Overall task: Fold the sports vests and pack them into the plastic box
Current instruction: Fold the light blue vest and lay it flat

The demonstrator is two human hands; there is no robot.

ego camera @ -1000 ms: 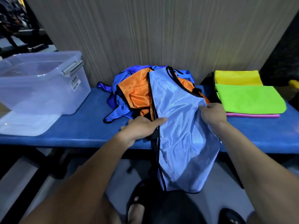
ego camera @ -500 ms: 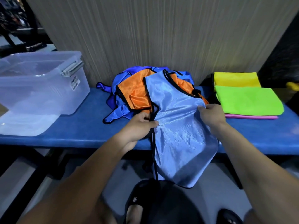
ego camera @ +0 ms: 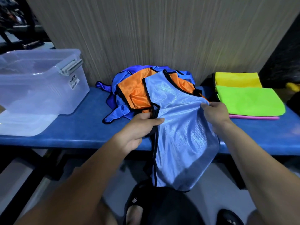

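Observation:
A light blue vest (ego camera: 178, 127) with black trim lies over the front edge of the blue bench (ego camera: 73, 127), its lower part hanging down toward the floor. My left hand (ego camera: 139, 127) pinches its left black-trimmed edge. My right hand (ego camera: 214, 114) grips its right edge. Behind it sits a heap with an orange vest (ego camera: 136, 93) and a dark blue vest (ego camera: 116, 111). The clear plastic box (ego camera: 40, 82) stands open at the bench's left end.
Folded yellow (ego camera: 237, 79), lime green (ego camera: 250, 101) and pink (ego camera: 253, 118) cloths are stacked at the bench's right end. The box lid (ego camera: 21, 124) lies under the box. A striped wall (ego camera: 162, 38) backs the bench. My sandalled feet show on the floor below.
Both hands have drawn the light blue vest up and away from me over the bench, so less of it hangs down. My left hand went from resting flat to pinching the trim.

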